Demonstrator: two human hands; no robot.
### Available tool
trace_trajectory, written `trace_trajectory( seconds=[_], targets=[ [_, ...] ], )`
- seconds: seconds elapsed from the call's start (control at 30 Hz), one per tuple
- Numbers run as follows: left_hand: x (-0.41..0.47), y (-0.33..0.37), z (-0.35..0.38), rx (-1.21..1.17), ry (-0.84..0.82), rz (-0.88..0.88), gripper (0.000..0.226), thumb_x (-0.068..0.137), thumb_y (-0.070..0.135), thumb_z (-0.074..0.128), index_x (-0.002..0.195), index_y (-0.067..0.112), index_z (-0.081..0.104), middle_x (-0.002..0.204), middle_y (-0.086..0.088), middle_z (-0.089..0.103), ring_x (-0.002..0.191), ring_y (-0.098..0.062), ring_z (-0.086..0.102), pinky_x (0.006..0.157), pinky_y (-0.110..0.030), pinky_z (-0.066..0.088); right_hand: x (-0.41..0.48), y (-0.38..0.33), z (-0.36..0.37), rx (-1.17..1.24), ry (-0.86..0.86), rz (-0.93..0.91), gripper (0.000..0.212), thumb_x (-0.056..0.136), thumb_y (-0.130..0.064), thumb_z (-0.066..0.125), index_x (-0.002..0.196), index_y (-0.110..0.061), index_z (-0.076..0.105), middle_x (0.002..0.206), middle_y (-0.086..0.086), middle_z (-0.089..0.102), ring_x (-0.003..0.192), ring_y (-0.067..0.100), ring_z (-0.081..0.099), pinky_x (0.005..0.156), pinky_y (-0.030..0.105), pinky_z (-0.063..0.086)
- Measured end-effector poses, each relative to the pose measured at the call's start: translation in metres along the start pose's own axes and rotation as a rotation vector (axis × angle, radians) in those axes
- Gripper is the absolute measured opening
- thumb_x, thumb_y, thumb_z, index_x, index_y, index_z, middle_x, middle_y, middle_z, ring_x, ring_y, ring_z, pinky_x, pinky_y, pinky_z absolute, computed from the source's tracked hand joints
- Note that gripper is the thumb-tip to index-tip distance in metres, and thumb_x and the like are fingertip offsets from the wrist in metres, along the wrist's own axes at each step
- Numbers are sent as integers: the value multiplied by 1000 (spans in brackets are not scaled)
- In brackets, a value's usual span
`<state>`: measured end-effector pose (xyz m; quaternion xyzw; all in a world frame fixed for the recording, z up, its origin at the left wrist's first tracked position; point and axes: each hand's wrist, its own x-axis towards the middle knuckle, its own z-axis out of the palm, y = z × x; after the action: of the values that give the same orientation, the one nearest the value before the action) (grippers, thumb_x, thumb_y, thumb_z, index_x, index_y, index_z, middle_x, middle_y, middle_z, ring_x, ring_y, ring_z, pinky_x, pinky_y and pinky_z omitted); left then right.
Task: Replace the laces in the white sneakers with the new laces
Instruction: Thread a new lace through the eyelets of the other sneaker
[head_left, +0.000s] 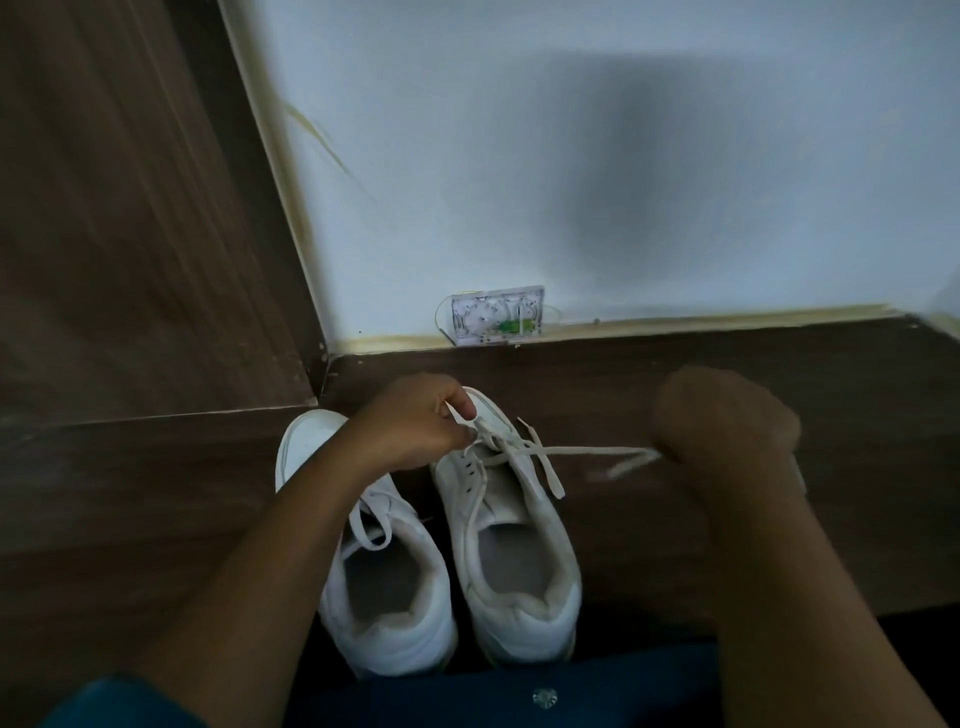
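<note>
Two white sneakers stand side by side in the lower middle of the frame, toes toward the wall: the left-side sneaker (387, 597) and the right-side sneaker (519, 561). Each carries one lace. The threaded lace (370, 522) on the left-side sneaker lies just beside the left forearm, no finger on it. The loose lace (582, 451) crosses the right-side sneaker's front eyelets. Two hands show. The left hand (415, 426), at centre frame, pinches that lace with curled fingers at the toe end of the eyelets. The right hand (724, 415), centre right and blurred, is curled like a fist round the lace's far end, the strand straight between both hands. One free tip hangs down the shoe's right flank
</note>
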<state>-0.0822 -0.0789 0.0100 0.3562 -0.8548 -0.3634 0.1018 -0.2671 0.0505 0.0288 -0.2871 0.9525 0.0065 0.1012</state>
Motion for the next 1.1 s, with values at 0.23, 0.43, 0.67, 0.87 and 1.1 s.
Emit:
trace_trajectory(
  seconds=[0.23,0.43,0.67,0.87,1.1],
  targets=[
    [0,2,7,42,11,34,30,85,15,64,109,23,50,75,4,55,63,-8,50,55,-26,36,-19,-38,4,246,-248,-521,13,88,-28,63,91,-16,67,95,7,67,82,22,64,73,34,54],
    [1,-3,9,124,-27,42,32,85,18,63,115,23,54,83,6,53,67,-4,48,56,-20,35,-22,-49,13,181,-212,-706,19,88,-26,64,101,-15,71,94,1,64,73,9,55,60,17,39],
    [-2,3,8,307,-38,115,20,85,18,62,105,15,65,79,9,55,81,-14,57,60,-20,33,-15,-46,14,76,-103,-579,20,90,-26,54,74,-15,58,71,-3,53,69,15,53,66,27,40],
    [-3,2,11,278,27,143,15,84,16,64,97,13,70,77,6,60,78,-13,58,62,-18,35,-24,-54,21,87,1,-582,19,86,-21,57,103,-17,63,99,1,62,97,23,59,77,30,45],
    [1,2,12,-11,86,108,10,86,17,64,80,24,62,73,6,60,74,-17,60,73,-36,50,-21,-56,15,414,7,-694,20,88,-16,58,79,0,65,70,7,56,72,22,54,65,29,41]
  ],
)
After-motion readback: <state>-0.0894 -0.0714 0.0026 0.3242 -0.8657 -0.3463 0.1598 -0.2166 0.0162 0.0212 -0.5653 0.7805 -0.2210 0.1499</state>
